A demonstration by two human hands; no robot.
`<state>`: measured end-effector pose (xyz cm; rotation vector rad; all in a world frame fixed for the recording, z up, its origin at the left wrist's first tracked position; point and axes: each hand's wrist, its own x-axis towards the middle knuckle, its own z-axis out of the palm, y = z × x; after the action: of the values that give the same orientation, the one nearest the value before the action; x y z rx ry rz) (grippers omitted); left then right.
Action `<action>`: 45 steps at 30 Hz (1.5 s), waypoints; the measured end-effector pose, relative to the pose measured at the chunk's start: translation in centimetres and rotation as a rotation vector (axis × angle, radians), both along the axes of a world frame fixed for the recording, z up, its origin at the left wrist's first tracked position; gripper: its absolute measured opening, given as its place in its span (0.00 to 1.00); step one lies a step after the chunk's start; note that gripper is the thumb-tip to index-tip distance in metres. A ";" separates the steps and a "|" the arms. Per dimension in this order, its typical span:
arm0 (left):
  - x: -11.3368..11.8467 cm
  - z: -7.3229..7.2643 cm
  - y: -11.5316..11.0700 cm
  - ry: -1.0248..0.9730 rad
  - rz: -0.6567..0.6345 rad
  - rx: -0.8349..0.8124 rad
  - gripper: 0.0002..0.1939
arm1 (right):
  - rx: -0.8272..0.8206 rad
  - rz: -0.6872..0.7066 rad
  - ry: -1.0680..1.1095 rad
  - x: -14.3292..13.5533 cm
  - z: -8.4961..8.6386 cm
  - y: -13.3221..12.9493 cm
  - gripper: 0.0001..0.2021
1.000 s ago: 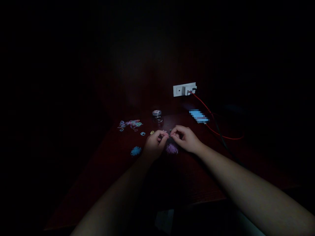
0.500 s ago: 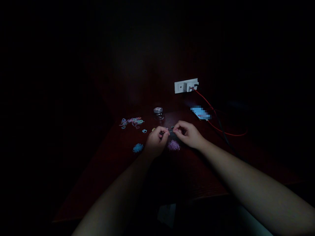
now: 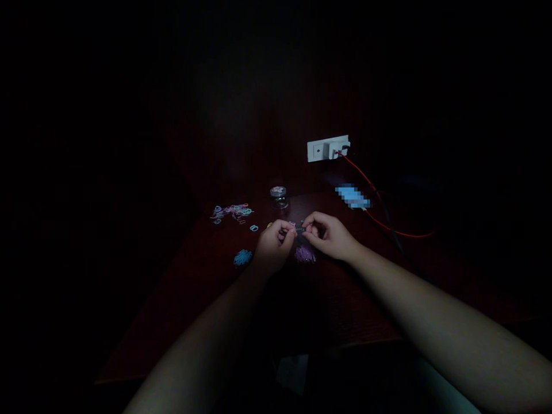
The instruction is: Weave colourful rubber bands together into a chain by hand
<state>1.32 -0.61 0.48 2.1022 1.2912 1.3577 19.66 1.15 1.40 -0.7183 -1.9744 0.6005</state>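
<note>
A thin, pale rubber band spans the small gap between my two hands. One end is pinched between the thumb and fingers of my left hand; my right hand pinches the other. Just below the fingertips lies a pile of purple bands. To the left of my left wrist is a pile of blue bands. Farther back on the left, mixed coloured bands are scattered, and a single light-blue band lies closer in. A yellow band is partly hidden behind my left hand.
Behind my hands stands a small clear jar with a lid. A lit phone, its screen blurred out, lies at the back right. Its red cable runs to a wall socket. The dark red table is dimly lit.
Both hands stay close together with the band between them; the fingers have shifted only slightly. The whole view has moved a little.
</note>
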 end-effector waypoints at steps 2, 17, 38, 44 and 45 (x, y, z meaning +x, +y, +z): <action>0.0 0.0 0.0 -0.002 -0.007 -0.001 0.06 | 0.025 -0.015 -0.015 0.0 0.1 0.0 0.04; -0.1 -0.2 0.2 -0.017 0.003 -0.002 0.06 | 0.054 -0.028 0.007 -0.2 0.5 -0.4 0.03; -0.1 -0.5 0.3 -0.022 -0.013 -0.013 0.05 | 0.102 -0.067 -0.032 0.0 0.5 -0.1 0.04; -0.1 -0.7 0.6 -0.116 -0.020 -0.008 0.07 | 0.100 -0.064 -0.018 0.1 0.3 0.1 0.02; -0.1 -0.7 0.7 -0.121 -0.027 -0.010 0.08 | 0.103 -0.063 -0.016 0.1 0.3 0.2 0.02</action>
<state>1.23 0.04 -0.27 1.9904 1.2140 1.4399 19.72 1.31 1.67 -0.7207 -1.9750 0.4534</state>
